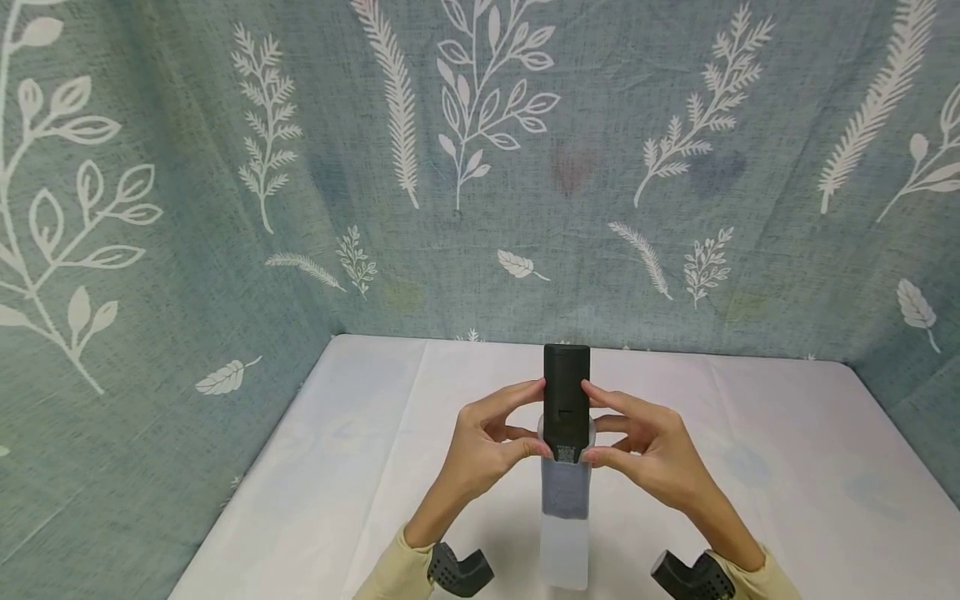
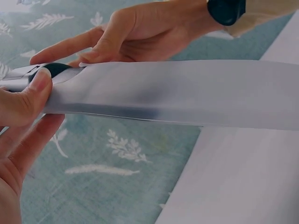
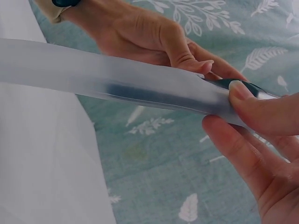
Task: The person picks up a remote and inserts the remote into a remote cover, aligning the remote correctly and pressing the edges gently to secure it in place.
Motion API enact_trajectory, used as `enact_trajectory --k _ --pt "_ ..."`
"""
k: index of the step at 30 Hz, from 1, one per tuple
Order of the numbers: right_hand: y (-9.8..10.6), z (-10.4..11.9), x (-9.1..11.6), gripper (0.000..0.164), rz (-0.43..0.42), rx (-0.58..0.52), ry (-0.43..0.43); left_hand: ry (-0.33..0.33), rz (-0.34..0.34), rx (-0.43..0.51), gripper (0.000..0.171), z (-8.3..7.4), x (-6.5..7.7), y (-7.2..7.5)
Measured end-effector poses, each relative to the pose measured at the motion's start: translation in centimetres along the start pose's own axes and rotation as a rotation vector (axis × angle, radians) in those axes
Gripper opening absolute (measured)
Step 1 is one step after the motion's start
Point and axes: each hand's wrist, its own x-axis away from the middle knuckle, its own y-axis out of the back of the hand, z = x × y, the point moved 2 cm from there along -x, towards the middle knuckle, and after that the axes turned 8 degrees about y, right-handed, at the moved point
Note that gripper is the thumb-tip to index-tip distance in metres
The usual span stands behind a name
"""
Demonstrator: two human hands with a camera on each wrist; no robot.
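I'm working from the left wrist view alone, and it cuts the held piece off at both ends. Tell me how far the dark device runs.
Observer: In the head view, the top end of the black device shows whole, above both the left grip and the right grip.
Operator: Now give me the far end of the translucent cover.
Observer: It shows in the head view too, lower in the picture than both grips.
Operator: Report any marking on the device.
Observer: Small pale print sits near its lower end, too small to read.
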Motion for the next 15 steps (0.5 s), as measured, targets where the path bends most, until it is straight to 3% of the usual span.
enact_trajectory --k 15 --pt "0.05 0.20 0.09 0.070 -0.007 -0.011 0.019 0.004 -0.010 -0.007 0.070 -0.05 0.10 -0.01"
